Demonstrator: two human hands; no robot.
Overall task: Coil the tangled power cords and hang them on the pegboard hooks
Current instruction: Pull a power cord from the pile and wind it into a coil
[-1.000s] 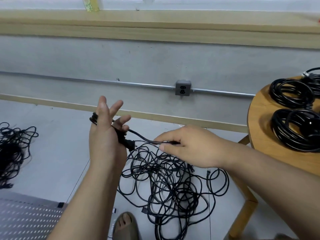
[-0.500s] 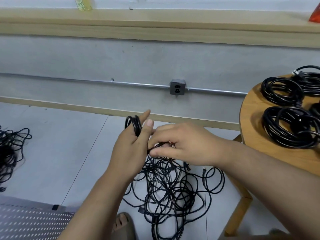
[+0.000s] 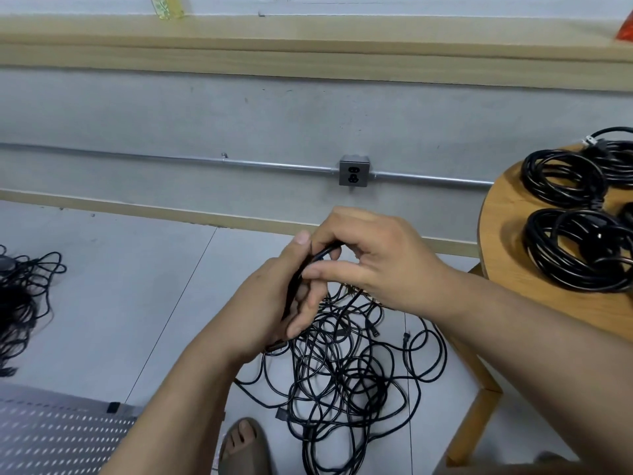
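Two hands meet just above the tangle [image 3: 346, 371] on the floor, and the step in hand looks like the winding of one cord [image 3: 323, 252] out of it. The left hand [image 3: 270, 303] grips a small bundle of black loops, fingers [image 3: 303, 320] curled round them and thumb up. The right hand [image 3: 376, 265] pinches a strand of the same cord at the top of the bundle and lays it against the loops. Most of the cord seems to lie below in the tangle, between the person's foot [image 3: 243, 447] and the leg of the round surface [image 3: 503, 241]. On that surface rest several finished coils [image 3: 561, 176], not yet hung. The pegboard [image 3: 51, 437] shows at the lower left, apparently lying flat, and no hooks can be made out on it. Another heap [image 3: 20, 299] of cords waits on the floor at the far left. Judging by all this, the task is at an early stage. The next move calls for the right hand to draw free slack up from the tangle without dragging other cords along, while the left hand keeps the loops even and clamped so they do not spring apart.
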